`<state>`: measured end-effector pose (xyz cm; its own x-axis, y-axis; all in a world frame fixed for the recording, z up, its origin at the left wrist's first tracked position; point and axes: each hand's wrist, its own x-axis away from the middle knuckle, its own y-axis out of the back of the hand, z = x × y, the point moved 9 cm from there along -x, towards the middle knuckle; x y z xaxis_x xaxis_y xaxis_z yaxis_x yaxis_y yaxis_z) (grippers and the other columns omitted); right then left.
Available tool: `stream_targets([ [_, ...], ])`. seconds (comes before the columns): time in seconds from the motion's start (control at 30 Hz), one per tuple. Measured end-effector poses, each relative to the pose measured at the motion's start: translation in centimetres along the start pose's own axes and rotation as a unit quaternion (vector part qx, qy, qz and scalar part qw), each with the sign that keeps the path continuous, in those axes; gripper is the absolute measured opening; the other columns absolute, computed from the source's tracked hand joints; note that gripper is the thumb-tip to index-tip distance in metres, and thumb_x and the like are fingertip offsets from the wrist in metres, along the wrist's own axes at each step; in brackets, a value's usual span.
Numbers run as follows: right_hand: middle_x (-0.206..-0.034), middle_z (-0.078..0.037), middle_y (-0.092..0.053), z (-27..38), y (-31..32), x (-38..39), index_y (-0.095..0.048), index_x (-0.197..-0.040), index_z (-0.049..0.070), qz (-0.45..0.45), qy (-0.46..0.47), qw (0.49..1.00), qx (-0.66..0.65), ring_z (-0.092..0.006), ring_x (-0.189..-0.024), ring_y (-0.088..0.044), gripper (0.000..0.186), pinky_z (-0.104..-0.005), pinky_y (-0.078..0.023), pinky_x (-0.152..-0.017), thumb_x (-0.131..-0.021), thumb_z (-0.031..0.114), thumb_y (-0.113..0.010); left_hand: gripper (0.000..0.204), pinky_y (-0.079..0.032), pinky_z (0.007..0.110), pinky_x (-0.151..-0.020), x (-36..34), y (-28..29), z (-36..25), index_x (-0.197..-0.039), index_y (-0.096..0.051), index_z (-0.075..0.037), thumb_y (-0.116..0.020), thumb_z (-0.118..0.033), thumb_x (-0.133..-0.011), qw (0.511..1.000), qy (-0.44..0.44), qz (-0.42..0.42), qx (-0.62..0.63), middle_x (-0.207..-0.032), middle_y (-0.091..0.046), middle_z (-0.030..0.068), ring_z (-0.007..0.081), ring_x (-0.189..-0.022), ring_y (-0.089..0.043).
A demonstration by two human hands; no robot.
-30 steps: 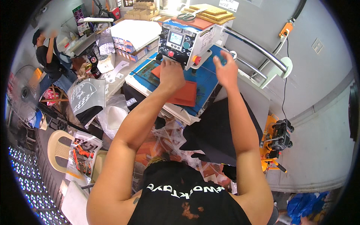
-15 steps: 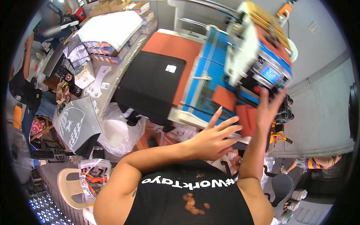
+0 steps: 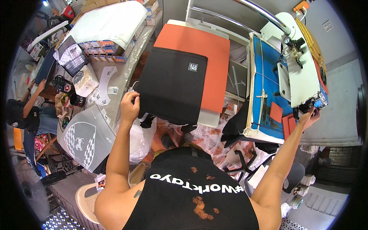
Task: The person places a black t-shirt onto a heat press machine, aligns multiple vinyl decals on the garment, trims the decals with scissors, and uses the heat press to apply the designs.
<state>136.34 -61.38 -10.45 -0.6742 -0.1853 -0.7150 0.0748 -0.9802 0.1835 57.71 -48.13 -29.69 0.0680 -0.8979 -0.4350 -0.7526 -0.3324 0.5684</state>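
A black garment [image 3: 168,86] with a small white square print lies spread over an orange pad [image 3: 216,69] on the heat press's lower plate. At its left edge is my left hand [image 3: 130,105], fingers curled closed; what they pinch, if anything, is too small to make out. My right arm reaches far right, where my right hand [image 3: 308,119] grips the front of the control box [image 3: 320,101] with its lit blue screen. That box sits on the press's pale upper head [image 3: 303,76], above a blue platen [image 3: 266,76] holding small orange pieces.
A plastic-covered table [image 3: 132,53] at the left carries boxes and a white sheet stack [image 3: 107,23]. A grey printed panel [image 3: 80,143] leans near a beige chair [image 3: 84,203]. Another person [image 3: 28,119] works far left. Chrome rails [image 3: 264,15] cross behind the press.
The press head with its control box and the blue platen now sit farther right. My left hand has moved from the middle to the garment's left edge; my right hand has closed on the control box.
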Motion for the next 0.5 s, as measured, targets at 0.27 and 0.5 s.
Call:
stream_targets([
  [0.27, -0.128, -0.018, -0.053, -3.1, 0.4, -1.8, -0.041, -0.139, 0.0, -0.012, 0.007, 0.998, 0.06, -0.0245, -0.109, -0.058, 0.06, -0.0349, -0.047, -0.092, -0.097, 0.038, -0.062, 0.01, -0.047, 0.043, -0.079, -6.3, -13.5, -12.0, -0.091, -0.066, -0.005, -0.064, -0.006, -0.081, 0.97, -0.212, 0.115, -0.019, -0.093, -0.063, 0.0117, 0.0324, -0.092, -0.06],
  [0.5, -0.126, -0.019, -0.052, 4.7, 1.7, 0.7, -0.051, -0.127, -0.003, -0.092, 0.124, 0.97, 0.189, -0.0279, -0.113, -0.055, 0.044, -0.0403, -0.045, -0.097, -0.093, 0.021, -0.065, 0.029, -0.033, 0.053, -0.108, -17.6, -21.8, -5.1, -0.119, -0.06, -0.008, -0.061, -0.015, -0.09, 0.955, -0.157, 0.116, -0.222, -0.122, -0.06, 0.0098, 0.0294, -0.123, -0.05],
])
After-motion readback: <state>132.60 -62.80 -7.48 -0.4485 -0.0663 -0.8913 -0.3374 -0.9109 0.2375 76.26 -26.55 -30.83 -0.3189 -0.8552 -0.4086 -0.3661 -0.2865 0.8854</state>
